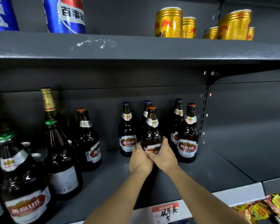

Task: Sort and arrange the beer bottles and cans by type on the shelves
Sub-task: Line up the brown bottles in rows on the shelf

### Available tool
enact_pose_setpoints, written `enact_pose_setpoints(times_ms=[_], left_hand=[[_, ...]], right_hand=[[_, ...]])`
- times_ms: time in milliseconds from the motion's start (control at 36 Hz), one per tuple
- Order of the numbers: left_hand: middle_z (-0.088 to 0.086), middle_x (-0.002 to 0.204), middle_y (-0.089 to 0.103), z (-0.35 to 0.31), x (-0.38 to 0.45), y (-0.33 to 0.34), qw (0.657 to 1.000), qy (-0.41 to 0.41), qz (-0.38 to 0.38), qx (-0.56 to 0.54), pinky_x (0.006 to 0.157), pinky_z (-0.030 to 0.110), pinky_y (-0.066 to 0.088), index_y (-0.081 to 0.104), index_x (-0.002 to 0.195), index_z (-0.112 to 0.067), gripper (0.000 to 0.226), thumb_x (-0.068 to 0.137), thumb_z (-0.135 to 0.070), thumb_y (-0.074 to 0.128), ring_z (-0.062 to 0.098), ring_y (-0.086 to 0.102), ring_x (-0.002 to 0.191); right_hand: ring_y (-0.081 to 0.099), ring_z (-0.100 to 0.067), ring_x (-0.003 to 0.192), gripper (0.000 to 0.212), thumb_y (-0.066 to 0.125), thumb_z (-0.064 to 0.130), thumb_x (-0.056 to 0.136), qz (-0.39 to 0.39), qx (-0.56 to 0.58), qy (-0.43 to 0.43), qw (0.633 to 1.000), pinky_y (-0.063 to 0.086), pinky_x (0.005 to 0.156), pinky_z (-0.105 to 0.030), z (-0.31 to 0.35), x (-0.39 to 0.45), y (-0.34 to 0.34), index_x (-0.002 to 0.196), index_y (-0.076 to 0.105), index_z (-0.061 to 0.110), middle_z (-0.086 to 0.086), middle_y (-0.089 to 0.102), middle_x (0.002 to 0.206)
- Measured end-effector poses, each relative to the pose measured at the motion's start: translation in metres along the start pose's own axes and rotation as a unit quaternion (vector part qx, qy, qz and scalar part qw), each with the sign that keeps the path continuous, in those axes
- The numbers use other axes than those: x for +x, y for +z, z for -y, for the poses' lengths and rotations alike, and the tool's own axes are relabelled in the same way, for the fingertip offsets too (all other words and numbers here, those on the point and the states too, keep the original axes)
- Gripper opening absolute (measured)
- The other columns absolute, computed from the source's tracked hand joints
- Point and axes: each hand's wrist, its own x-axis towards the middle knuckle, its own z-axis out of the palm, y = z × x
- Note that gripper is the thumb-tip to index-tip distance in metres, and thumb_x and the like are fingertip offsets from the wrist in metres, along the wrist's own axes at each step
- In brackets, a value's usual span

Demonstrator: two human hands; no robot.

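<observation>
1. Both hands, left [140, 160] and right [162, 156], gripped a brown beer bottle [152, 128] on the lower shelf [217, 172] (among matching bottles).
2. Best set upright, label forward, aligned with neighbours.

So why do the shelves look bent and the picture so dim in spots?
Head view: the wide lens bows the upper shelf edge and stretches the corners. Light is dim, darkest under that shelf. Small glints show on the brown bottle held by both hands, left hand and right hand. The cola cans look smeared.
</observation>
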Motion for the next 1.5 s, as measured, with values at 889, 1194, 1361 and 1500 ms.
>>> enact_pose_setpoints(times_ms=[889, 1194, 1361, 1500], left_hand=[[-0.004, 0.123, 0.055, 0.019, 0.011, 0.006, 0.994, 0.077, 0.040, -0.073, 0.090, 0.022, 0.038, 0.040, 0.121, -0.020, 0.071, 0.067, -0.012, 0.086, 0.010, 0.051, 0.110], [-0.004, 0.125, 0.053, 0.019, 0.009, 0.007, 0.993, 0.073, 0.041, -0.079, 0.089, 0.021, 0.038, 0.040, 0.125, -0.020, 0.073, 0.068, -0.010, 0.085, 0.008, 0.050, 0.108], [-0.004, 0.124, 0.055, 0.015, 0.008, 0.005, 0.995, 0.056, 0.041, -0.069, 0.091, 0.024, 0.043, 0.039, 0.122, -0.021, 0.072, 0.068, -0.011, 0.086, 0.013, 0.055, 0.113], [-0.003, 0.133, 0.048, 0.009, -0.007, 0.000, 0.998, 0.041, 0.040, -0.023, 0.099, 0.028, 0.043, 0.036, 0.132, -0.022, 0.072, 0.075, -0.018, 0.080, 0.016, 0.052, 0.122]], right_hand=[[0.038, -0.033, 0.130, 0.094, 0.076, 0.047, 0.076, -0.224, -0.074, 0.093, 0.967, 0.043, 0.095, -0.048, -0.046, 0.024, -0.061, 0.146, 0.023, 0.012, -0.012, 0.038, 0.143], [0.055, -0.029, 0.114, 0.070, 0.074, 0.032, 0.083, -0.114, 0.011, 0.072, 0.991, 0.041, 0.092, -0.037, -0.058, 0.031, -0.080, 0.137, 0.033, 0.016, -0.005, 0.059, 0.121], [0.057, -0.027, 0.115, 0.066, 0.073, 0.024, 0.084, -0.073, 0.029, 0.060, 0.995, 0.044, 0.091, -0.036, -0.065, 0.038, -0.085, 0.137, 0.036, 0.014, -0.006, 0.060, 0.122], [0.038, -0.036, 0.133, 0.083, 0.076, 0.033, 0.080, -0.125, -0.011, 0.044, 0.991, 0.037, 0.104, -0.049, -0.067, 0.031, -0.072, 0.146, 0.031, 0.012, -0.014, 0.041, 0.144]])
